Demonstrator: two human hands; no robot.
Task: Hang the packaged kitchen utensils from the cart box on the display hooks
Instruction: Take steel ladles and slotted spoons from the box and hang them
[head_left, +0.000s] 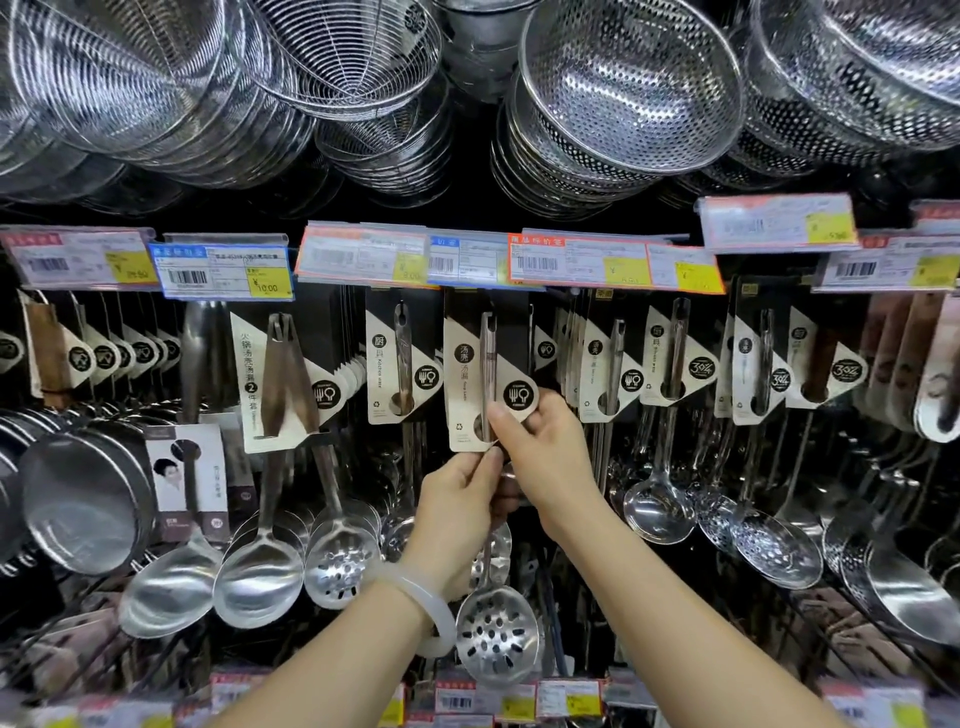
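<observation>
A packaged slotted ladle (496, 642) hangs in the middle of the display, its steel handle running up through a beige and black card (470, 374). My left hand (460, 512) pinches the handle just under the card's lower edge. My right hand (543, 441) grips the card's lower right corner, thumb on its front beside the round fork-and-spoon logo. The card's top sits just under the price tag rail; the hook there is hidden. The cart box is out of view.
Rows of packaged ladles and skimmers (774, 545) hang close on both sides. Steel colanders and wire strainers (631, 88) crowd overhead. Price tags (579, 262) line the rail above, more tags (569, 699) run along the bottom. Pans (83, 499) stand at left.
</observation>
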